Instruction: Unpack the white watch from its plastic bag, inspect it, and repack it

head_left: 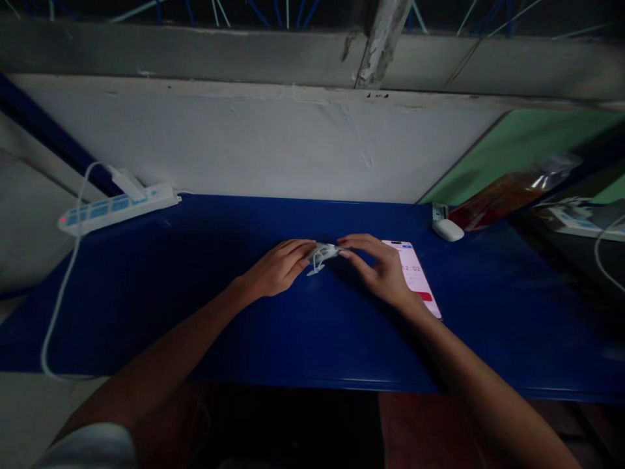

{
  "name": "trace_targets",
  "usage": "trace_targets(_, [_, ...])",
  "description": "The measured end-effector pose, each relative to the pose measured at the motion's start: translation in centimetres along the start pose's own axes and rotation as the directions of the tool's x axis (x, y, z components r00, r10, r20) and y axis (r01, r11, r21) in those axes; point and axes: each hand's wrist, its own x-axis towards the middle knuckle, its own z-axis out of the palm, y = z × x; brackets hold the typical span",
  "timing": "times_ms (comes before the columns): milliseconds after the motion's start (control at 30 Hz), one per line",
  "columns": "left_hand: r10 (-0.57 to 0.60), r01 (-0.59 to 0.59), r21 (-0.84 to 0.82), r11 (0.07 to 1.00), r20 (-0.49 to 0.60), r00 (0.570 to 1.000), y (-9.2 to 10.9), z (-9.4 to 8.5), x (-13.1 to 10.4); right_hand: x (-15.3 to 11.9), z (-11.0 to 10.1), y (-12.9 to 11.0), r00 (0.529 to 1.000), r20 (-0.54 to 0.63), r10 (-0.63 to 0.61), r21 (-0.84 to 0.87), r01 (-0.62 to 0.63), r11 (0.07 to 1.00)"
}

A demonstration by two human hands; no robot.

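Note:
Over the middle of the blue table (312, 345), a small clear-and-white bundle (323, 253) sits between my two hands. It looks like thin plastic with a white cord-like piece hanging out; its exact kind is too small and dim to tell. My left hand (279, 267) pinches its left end, thumb below and fingers above. My right hand (383, 267) has its thumb and fingertips closed on the right end. Partly behind my right hand and wrist lies a phone (418, 273) with its screen lit, showing time digits and a red button.
A white power strip (120, 210) with a plugged-in charger (127, 185) stands at the back left, its white cable (63, 293) trailing over the front edge. At the back right are a white rounded case (448, 230) and a bottle of reddish drink (508, 195) on its side. A white panel (273, 143) rises behind.

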Motion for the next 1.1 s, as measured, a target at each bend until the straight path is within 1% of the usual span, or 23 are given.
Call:
trace_targets(100, [0.029, -0.028, 0.063, 0.998, -0.021, 0.999, -0.4, 0.1, 0.0, 0.9, 0.8, -0.2, 0.992, -0.048, 0.12, 0.098, -0.114, 0.989])
trace_targets(167, [0.037, -0.034, 0.116, 0.993, -0.021, 0.999, -0.8, 0.2, -0.1, 1.7, 1.6, 0.1, 0.974, -0.06, 0.22, 0.186, -0.205, 0.961])
trace_targets(233, [0.025, -0.02, 0.166, 0.986, -0.029, 0.999, -1.1, 0.1, -0.1, 2.5, 2.3, 0.8, 0.973, -0.036, 0.23, 0.207, -0.218, 0.954])
trace_targets(300, [-0.01, 0.021, 0.209, 0.978, -0.056, 0.998, -1.4, -0.1, -0.2, 2.9, 3.0, 1.5, 0.971, 0.002, 0.24, 0.161, -0.238, 0.958])
trace_targets(367, [-0.063, 0.079, 0.238, 0.968, -0.076, 0.995, -1.7, -0.4, -0.3, 3.0, 3.4, 2.2, 0.965, 0.011, 0.263, 0.081, -0.263, 0.962])
trace_targets(467, [-0.12, 0.129, 0.218, 0.967, -0.051, 0.991, -2.0, -0.7, -0.5, 2.4, 3.6, 3.0, 0.964, 0.021, 0.266, -0.01, -0.266, 0.964])
trace_targets(633, [-0.09, 0.065, 0.211, 0.975, 0.109, 0.99, -2.0, -0.3, -0.8, 1.5, 3.0, 3.4, 0.974, 0.098, 0.202, -0.131, -0.189, 0.973])
trace_targets(700, [-0.092, 0.061, 0.22, 0.974, 0.137, 0.986, -2.0, -0.1, -0.8, 1.5, 2.7, 3.4, 0.975, 0.137, 0.173, -0.211, -0.141, 0.967])
trace_targets(800, [-0.1, 0.067, 0.214, 0.975, 0.148, 0.984, -2.0, -0.1, -0.7, 1.5, 2.5, 3.4, 0.976, 0.194, 0.102, -0.324, -0.035, 0.946])
trace_targets(933, [-0.096, 0.063, 0.203, 0.977, 0.156, 0.983, -2.1, 0.0, -0.6, 1.5, 2.2, 3.5, 0.948, 0.318, -0.034, -0.35, 0.15, 0.925])
trace_targets(1000, [-0.098, 0.068, 0.201, 0.977, 0.141, 0.985, -2.1, 0.2, -0.5, 1.3, 1.7, 3.4, 0.929, 0.365, -0.058, -0.361, 0.199, 0.911])
trace_targets(1100, [-0.117, 0.089, 0.213, 0.973, 0.123, 0.985, -2.0, 0.6, -0.3, 0.8, 0.9, 3.4, 0.896, 0.441, -0.038, -0.357, 0.214, 0.909])
